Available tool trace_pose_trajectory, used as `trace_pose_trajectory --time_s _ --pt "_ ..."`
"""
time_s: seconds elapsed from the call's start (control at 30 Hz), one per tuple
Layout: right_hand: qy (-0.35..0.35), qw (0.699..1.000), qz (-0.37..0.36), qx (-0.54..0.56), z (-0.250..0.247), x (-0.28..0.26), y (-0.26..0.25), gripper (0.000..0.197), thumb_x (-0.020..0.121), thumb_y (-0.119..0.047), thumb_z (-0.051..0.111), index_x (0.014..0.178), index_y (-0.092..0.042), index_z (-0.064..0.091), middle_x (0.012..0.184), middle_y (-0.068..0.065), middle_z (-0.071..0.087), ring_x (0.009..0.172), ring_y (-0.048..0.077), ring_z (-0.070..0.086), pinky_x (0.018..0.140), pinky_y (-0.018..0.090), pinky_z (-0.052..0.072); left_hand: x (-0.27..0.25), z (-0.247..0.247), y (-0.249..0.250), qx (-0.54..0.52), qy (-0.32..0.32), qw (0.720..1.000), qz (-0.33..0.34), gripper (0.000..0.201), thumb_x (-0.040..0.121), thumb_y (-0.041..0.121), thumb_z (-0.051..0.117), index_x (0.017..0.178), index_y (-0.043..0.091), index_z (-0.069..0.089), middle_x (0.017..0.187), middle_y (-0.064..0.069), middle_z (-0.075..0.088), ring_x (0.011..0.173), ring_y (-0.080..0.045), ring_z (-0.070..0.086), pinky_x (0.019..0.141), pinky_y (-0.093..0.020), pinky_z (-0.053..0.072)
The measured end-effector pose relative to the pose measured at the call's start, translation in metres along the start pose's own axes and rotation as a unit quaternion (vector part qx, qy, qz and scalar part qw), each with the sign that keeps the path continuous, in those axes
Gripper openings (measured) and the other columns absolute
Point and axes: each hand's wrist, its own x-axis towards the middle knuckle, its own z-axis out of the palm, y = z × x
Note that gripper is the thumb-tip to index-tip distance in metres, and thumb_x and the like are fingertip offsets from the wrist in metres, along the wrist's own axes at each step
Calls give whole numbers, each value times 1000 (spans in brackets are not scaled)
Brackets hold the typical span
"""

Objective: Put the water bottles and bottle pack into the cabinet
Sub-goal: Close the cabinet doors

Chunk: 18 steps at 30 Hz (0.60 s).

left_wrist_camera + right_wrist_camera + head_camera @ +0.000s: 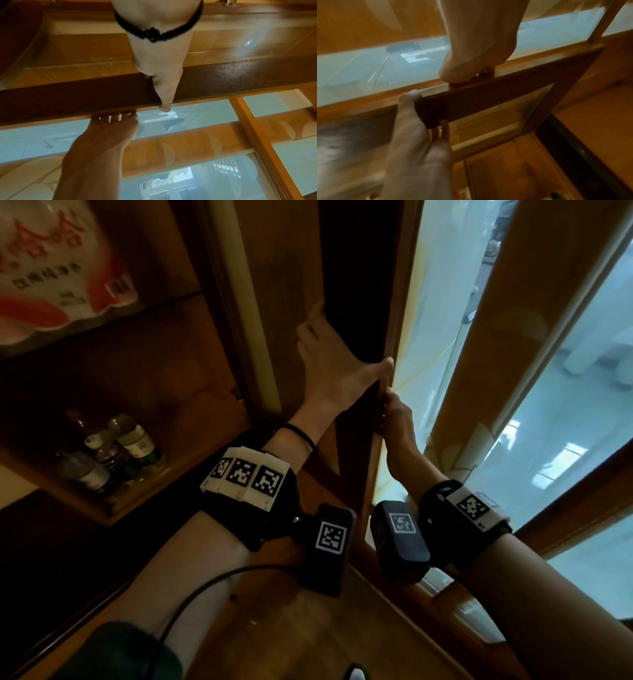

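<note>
A plastic-wrapped bottle pack (51,268) with red print lies on the cabinet's upper shelf at the top left of the head view. Several water bottles (113,450) stand on the shelf below it. Both hands hold the free edge of the open glass-panelled cabinet door (356,285) (68,100) (505,94). My left hand (329,364) (163,83) (412,121) grips the door frame, thumb on the edge and fingers behind the glass. Just below it, my right hand (399,419) (111,121) (476,65) hooks its fingers over the same edge.
A window (548,405) with wooden bars fills the right side, close behind the door. A wooden ledge (308,628) runs below my forearms. The cabinet's pale upright post (246,302) stands left of the door. A black cable (205,587) trails from my left wrist.
</note>
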Motion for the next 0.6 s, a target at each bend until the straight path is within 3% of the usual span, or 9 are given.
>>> trace_pose_trajectory --time_s 0.07,0.17,0.23,0.3,0.37,0.47,0.53,0.6 --pt "-4 1000 -8 -5 7 -6 6 42 100 -32 28 105 -7 62 102 15 67 93 22 65 92 42 51 -4 -11 -7 -24 -7 1000 -1 110 60 46 85 144 11 24 147 -9 30 136 -25 30 111 -40 38" --pt "-15 999 -21 -21 22 -22 15 35 96 -31 31 84 -19 61 93 17 65 91 30 65 88 47 53 -12 -32 -24 -52 -23 998 -2 115 49 55 81 141 15 24 142 -5 37 132 -24 39 107 -43 44" --pt "-9 999 -29 -34 37 -35 20 34 90 -34 32 66 -27 55 77 8 58 78 28 57 75 45 50 -20 -52 -35 -67 -50 996 -3 116 46 54 81 141 19 23 139 -3 36 130 -22 40 105 -43 46" --pt "-23 997 -39 -55 54 -50 22 34 87 -35 32 59 -32 51 73 1 54 75 26 52 70 39 43 -28 -77 -44 -86 -85 993 -9 114 51 45 84 142 18 21 137 -2 33 129 -20 40 105 -42 47" --pt "-46 996 -48 -53 71 -70 22 32 91 -31 34 64 -29 51 74 -1 54 73 23 51 69 37 42 -37 -104 -54 -95 -123 988 -17 113 57 36 85 144 19 16 139 -4 30 131 -20 37 107 -44 45" --pt "-83 994 -69 -27 95 -95 21 23 95 -33 40 84 -25 59 78 -5 60 73 13 57 65 30 46 -51 -145 -66 -89 -158 983 -41 114 61 37 85 148 30 12 145 -4 23 136 -23 31 108 -48 43" --pt "-131 987 -89 -25 110 -106 17 24 92 -42 43 104 -30 59 99 -2 67 92 15 65 74 30 53 -59 -166 -74 -105 -167 978 -62 111 67 36 84 150 37 10 147 -2 20 137 -23 31 110 -47 39" --pt "-194 978 -76 9 126 -114 7 25 95 -44 43 114 -33 56 118 6 65 108 21 64 79 34 56 -68 -183 -78 -128 -157 976 -75 103 74 31 81 151 33 12 144 2 25 129 -13 38 109 -35 40"
